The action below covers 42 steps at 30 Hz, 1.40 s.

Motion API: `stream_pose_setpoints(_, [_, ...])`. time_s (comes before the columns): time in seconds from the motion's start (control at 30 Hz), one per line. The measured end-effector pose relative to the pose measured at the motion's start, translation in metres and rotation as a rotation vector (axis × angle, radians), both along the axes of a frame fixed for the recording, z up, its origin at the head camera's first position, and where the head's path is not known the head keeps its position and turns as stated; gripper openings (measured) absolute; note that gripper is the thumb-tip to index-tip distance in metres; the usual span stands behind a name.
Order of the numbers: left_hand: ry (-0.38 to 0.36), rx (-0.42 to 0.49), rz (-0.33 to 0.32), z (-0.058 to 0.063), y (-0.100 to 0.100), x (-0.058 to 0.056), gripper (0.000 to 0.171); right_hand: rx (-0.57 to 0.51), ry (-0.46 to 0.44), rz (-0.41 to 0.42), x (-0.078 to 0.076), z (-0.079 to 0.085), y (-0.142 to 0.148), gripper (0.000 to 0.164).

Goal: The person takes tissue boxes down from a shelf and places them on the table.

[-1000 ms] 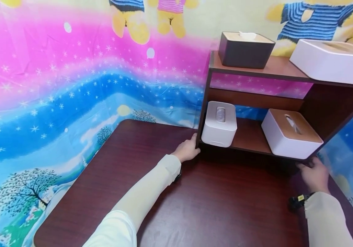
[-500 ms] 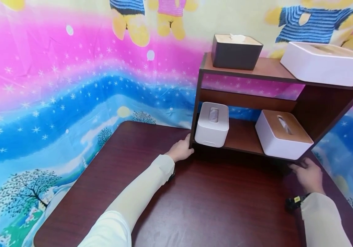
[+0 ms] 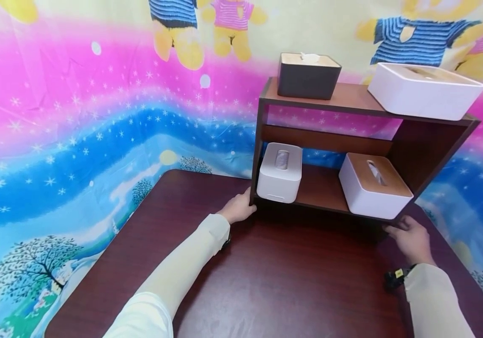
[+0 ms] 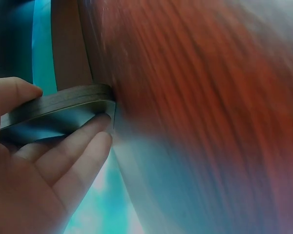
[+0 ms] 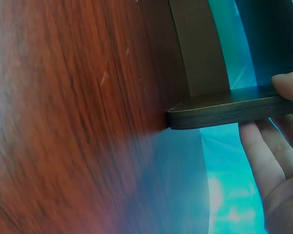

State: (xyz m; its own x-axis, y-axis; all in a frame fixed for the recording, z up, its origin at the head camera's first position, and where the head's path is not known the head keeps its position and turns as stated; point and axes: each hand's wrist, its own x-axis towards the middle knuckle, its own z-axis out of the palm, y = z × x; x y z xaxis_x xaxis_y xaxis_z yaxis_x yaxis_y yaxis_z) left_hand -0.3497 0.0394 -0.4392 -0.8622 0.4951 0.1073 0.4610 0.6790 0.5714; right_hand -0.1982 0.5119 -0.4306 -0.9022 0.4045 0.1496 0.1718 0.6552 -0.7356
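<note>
A dark brown two-level desktop shelf (image 3: 353,97) stands on the reddish-brown table, right of centre in the head view. My left hand (image 3: 238,208) grips the lower part of its left side panel. In the left wrist view the thumb lies on the inner face of the panel (image 4: 58,103), and the fingers (image 4: 83,156) press the outer face. At the opposite side, my right hand (image 3: 412,240) holds the right side panel (image 5: 224,111) low down, thumb inside and fingers outside. The rounded panel ends meet the tabletop in both wrist views.
A black tissue box (image 3: 308,82) and a white one (image 3: 423,96) sit on the top board. Below are a plain white tissue box (image 3: 279,183) and a white box with a brown lid (image 3: 378,197). The table (image 3: 292,272) backs onto a patterned cloth (image 3: 97,136).
The shelf has slid left along the table, carrying the tissue boxes with it. Both hands have moved left together, keeping their hold on the side panels.
</note>
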Motion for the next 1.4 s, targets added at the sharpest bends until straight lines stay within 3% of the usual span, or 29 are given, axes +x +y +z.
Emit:
stream_pose_setpoints(0.2, [-0.022, 0.012, -0.013, -0.003, -0.009, -0.001, 0.066, -0.043, 0.000, 0.029, 0.001, 0.000, -0.008, 0.043])
stream_pose_setpoints(0.53, [0.009, 0.020, 0.011, -0.003, -0.025, -0.003, 0.063, 0.021, 0.014, 0.041, -0.006, 0.004, -0.025, 0.046])
stream_pose_setpoints(0.97, [-0.025, 0.038, 0.021, -0.003, -0.052, -0.003, 0.062, 0.022, 0.017, 0.089, -0.010, 0.005, -0.049, 0.045])
stream_pose_setpoints(1.4, [-0.046, 0.066, 0.095, -0.007, -0.077, -0.009, 0.060, 0.022, 0.020, 0.089, -0.027, 0.004, -0.074, 0.045])
